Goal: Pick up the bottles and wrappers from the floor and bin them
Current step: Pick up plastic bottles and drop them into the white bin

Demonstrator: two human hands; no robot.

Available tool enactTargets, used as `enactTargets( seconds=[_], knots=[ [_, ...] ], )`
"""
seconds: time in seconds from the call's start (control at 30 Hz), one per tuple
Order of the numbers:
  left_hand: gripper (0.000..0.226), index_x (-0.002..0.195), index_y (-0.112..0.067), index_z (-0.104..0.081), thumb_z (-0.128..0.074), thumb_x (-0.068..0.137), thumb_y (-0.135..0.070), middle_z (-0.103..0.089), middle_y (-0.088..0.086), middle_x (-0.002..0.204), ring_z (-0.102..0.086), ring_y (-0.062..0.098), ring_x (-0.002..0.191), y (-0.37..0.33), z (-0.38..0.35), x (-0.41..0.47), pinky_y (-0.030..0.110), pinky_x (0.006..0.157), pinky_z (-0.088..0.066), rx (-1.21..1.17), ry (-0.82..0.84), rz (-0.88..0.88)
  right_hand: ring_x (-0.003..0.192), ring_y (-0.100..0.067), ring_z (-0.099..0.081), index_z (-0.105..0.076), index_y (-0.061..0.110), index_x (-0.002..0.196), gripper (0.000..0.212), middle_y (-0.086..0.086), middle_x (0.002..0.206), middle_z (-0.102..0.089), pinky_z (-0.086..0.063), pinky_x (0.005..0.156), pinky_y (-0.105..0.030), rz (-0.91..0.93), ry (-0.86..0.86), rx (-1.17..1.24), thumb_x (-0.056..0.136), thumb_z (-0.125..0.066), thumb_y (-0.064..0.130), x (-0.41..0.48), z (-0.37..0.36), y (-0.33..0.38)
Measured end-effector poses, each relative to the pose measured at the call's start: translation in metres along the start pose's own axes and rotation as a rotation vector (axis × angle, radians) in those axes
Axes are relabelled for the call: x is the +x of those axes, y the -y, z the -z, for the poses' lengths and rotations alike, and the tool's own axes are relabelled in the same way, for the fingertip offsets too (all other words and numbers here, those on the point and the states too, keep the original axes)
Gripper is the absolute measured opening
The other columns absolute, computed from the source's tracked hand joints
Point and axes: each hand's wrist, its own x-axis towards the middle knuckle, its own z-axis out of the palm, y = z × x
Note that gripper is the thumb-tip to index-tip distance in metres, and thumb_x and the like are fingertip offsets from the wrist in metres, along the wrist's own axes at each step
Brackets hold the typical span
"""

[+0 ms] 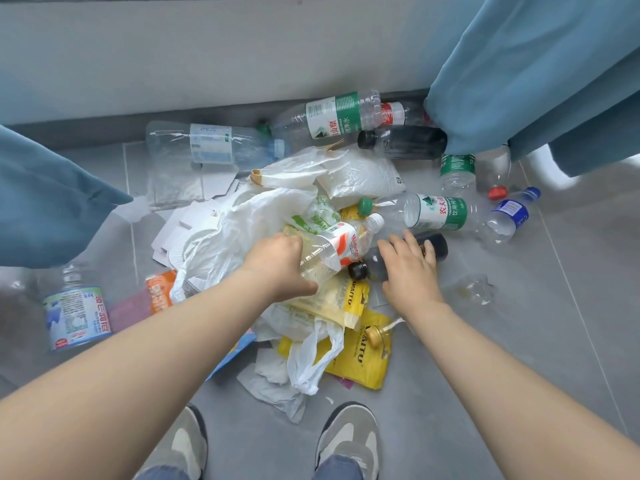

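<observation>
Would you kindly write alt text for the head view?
Two bare hands reach into floor litter: the left hand grips a clear orange-labelled bottle, the right hand rests on a dark bottle. Around them lie plastic bags, yellow wrappers and more bottles.

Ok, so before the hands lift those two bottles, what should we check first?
1. Left hand wrapped around the clear bottle with the orange and white label: ok.
2. Right hand closed on the dark bottle with the black cap: not ok, the fingers lie spread on top.
3. White plastic bag free of the clear bottle: cannot tell, it sits right beside it.
4. Caps on both bottles: ok, white and black caps show.
5. Bin nearby: cannot tell, none in view.
6. Feet clear of litter: ok, the grey shoes stand on bare floor.
</observation>
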Motion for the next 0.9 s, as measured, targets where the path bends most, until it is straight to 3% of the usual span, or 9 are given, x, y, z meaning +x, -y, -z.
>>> enactTargets(
  seconds=[0.17, 0.23, 0.3, 0.43, 0.53, 0.77, 0.9],
  knots=[
    [0.045, 0.088, -0.016, -0.047, -0.071, 0.070, -0.049, -0.051, 0.001, 0.089, -0.049, 0.019, 0.077, 0.000, 0.004, 0.001, 0.027, 0.054, -0.035, -0.098, -0.021, 0.007, 0.146, -0.026, -0.018, -0.042, 0.017, 0.132, 0.060, -0.002, 0.141, -0.046, -0.011, 0.118, -0.049, 0.031, -0.015, 0.054, 0.079, -0.070, 0.018, -0.003, 0.005, -0.011],
    [0.055, 0.106, -0.016, -0.050, -0.073, 0.069, -0.050, -0.055, 0.000, 0.101, -0.054, 0.019, 0.087, 0.002, 0.004, -0.002, 0.031, 0.066, -0.047, -0.190, -0.031, 0.032, 0.144, -0.026, -0.023, -0.044, 0.017, 0.127, 0.058, -0.002, 0.136, -0.050, -0.014, 0.117, -0.046, 0.037, -0.042, 0.063, 0.076, -0.071, 0.024, -0.004, 0.011, -0.017],
    [0.065, 0.119, -0.018, -0.048, -0.074, 0.068, -0.049, -0.054, -0.001, 0.111, -0.055, 0.018, 0.094, 0.004, 0.005, -0.007, 0.032, 0.075, -0.050, -0.278, -0.063, 0.064, 0.140, -0.028, -0.032, -0.048, 0.014, 0.121, 0.056, -0.005, 0.130, -0.055, -0.021, 0.114, -0.045, 0.013, -0.101, 0.102, 0.071, -0.073, 0.026, -0.006, 0.017, -0.022],
    [0.066, 0.117, -0.018, -0.047, -0.078, 0.066, -0.047, -0.053, -0.003, 0.107, -0.054, 0.016, 0.092, 0.002, 0.015, -0.019, 0.032, 0.077, -0.050, -0.405, -0.136, 0.092, 0.116, -0.031, -0.052, -0.052, 0.013, 0.111, 0.053, -0.008, 0.112, -0.061, -0.043, 0.089, -0.039, -0.109, -0.243, 0.313, 0.065, -0.074, 0.027, -0.014, 0.042, -0.028],
    [0.064, 0.113, -0.019, -0.047, -0.078, 0.066, -0.047, -0.050, -0.004, 0.105, -0.052, 0.015, 0.092, -0.007, 0.038, -0.030, 0.028, 0.076, -0.044, -0.451, -0.146, 0.108, 0.104, -0.032, -0.056, -0.050, 0.017, 0.110, 0.052, -0.006, 0.107, -0.063, -0.045, 0.076, -0.036, -0.223, -0.266, 0.481, 0.067, -0.076, 0.033, -0.027, 0.071, -0.026],
    [0.067, 0.119, -0.018, -0.046, -0.077, 0.067, -0.047, -0.051, -0.005, 0.112, -0.051, 0.015, 0.097, -0.042, 0.125, -0.094, 0.027, 0.078, -0.040, -0.527, -0.163, 0.120, 0.101, -0.024, -0.060, -0.049, 0.021, 0.113, 0.052, 0.001, 0.110, -0.064, -0.043, 0.075, -0.028, -0.404, -0.252, 0.845, 0.071, -0.079, 0.029, -0.085, 0.181, -0.004],
    [0.067, 0.119, -0.019, -0.048, -0.077, 0.066, -0.049, -0.052, -0.005, 0.110, -0.053, 0.016, 0.097, -0.065, 0.194, -0.152, 0.030, 0.081, -0.045, -0.533, -0.184, 0.109, 0.107, -0.023, -0.060, -0.050, 0.019, 0.118, 0.058, 0.000, 0.118, -0.064, -0.047, 0.085, -0.031, -0.452, -0.278, 0.948, 0.070, -0.080, 0.031, -0.129, 0.264, 0.006]
  ],
)
